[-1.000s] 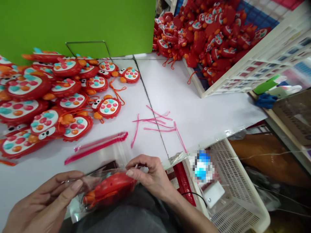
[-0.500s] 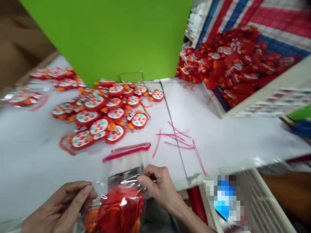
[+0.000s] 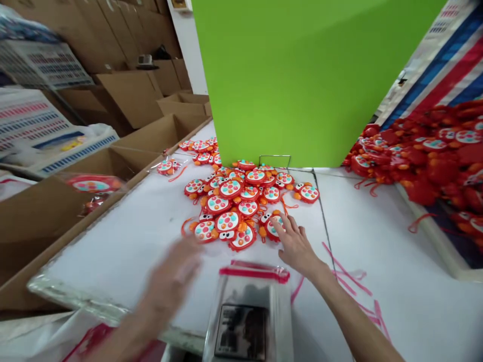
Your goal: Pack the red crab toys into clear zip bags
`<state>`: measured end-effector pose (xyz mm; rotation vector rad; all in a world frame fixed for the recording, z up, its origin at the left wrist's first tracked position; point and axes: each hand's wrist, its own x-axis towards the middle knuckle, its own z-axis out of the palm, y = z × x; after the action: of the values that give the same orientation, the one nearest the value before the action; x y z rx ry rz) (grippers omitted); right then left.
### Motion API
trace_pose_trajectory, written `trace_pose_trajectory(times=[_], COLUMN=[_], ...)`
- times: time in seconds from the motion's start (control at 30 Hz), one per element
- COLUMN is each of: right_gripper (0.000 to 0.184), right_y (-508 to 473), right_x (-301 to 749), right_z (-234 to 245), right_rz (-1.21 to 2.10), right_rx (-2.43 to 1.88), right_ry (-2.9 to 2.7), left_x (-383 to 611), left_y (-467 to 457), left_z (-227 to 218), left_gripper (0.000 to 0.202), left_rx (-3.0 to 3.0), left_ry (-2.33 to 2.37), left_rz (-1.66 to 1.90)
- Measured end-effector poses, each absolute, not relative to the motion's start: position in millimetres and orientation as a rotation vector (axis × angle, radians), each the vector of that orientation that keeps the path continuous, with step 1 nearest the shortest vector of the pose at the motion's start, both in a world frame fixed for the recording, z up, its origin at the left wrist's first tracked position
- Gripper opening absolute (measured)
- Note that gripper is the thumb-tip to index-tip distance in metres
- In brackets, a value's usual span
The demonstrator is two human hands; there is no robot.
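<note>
My right hand reaches over the table with its fingers apart, the fingertips on a red toy animal. That toy has big eyes, orange limbs and a white back with coloured dots. Left of it lies a pile of the same toys. My left hand is smeared by motion above the table, and its fingers do not show clearly. Between my forearms, at the near edge, lies a stack of clear bags with pink-red top strips. At the left, a bagged toy appears over an open cardboard box.
A green panel stands behind the pile. Many more red toys fill a lined crate at the right. Pink strips lie on the table. Another bagged toy sits at the table's left edge, beside boxes.
The bagged toy has left my hands; one now shows over the left box. My right hand has moved forward to a loose toy. The view has swung left.
</note>
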<state>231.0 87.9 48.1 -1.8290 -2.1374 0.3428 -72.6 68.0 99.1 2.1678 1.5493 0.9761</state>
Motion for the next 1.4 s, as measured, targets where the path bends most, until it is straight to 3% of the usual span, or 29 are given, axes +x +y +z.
trace_pose_trajectory(times=[0.07, 0.2, 0.3, 0.47, 0.53, 0.7, 0.97, 1.2, 1.3, 1.4], right_gripper=[0.075, 0.056, 0.045, 0.040, 0.041, 0.032, 0.052, 0.049, 0.056, 0.054], right_y=[107.0, 113.6, 92.9, 42.2, 28.5, 15.5, -23.3, -42.6, -41.2, -34.2], right_x=[229.8, 245.4, 258.4, 249.4, 239.7, 225.6, 227.6, 242.4, 231.3, 207.2], right_z=[42.8, 37.2, 40.6, 55.3, 60.8, 70.2, 69.4, 72.9, 77.6, 73.7], right_rz=[0.396, 0.503, 0.619, 1.352, 1.486, 1.514, 1.585, 1.732, 1.760, 1.532], right_rx=[-1.831, -1.809, -1.829, -1.504, -1.406, -1.433, -1.773, -1.756, -1.567, -1.520], right_ry=[-2.126, -1.960, -1.767, -0.924, -0.700, -0.681, -0.840, -1.012, -0.876, -0.753], left_x=[-33.6, 12.9, 20.1, 20.9, 24.7, 33.3, 13.5, 23.3, 25.6, 26.4], left_y=[41.0, 1.8, -2.2, 3.1, 5.4, 11.7, 8.5, 12.0, 8.6, 2.1], left_z=[61.8, 22.5, 16.7, 9.0, 8.0, 13.9, 19.2, 17.9, 16.6, 14.1], left_gripper=[0.033, 0.044, 0.038, 0.031, 0.020, 0.003, 0.050, 0.012, 0.017, 0.014], left_rx=[2.557, 2.669, 2.630, 2.571, 2.546, 2.539, 2.151, 2.280, 2.329, 2.429], left_ry=[1.133, 1.053, 1.094, 1.118, 1.115, 1.146, 1.194, 1.053, 1.095, 1.103], left_rz=[0.566, 0.232, 0.223, 0.281, 0.287, 0.363, 0.535, 0.520, 0.523, 0.532])
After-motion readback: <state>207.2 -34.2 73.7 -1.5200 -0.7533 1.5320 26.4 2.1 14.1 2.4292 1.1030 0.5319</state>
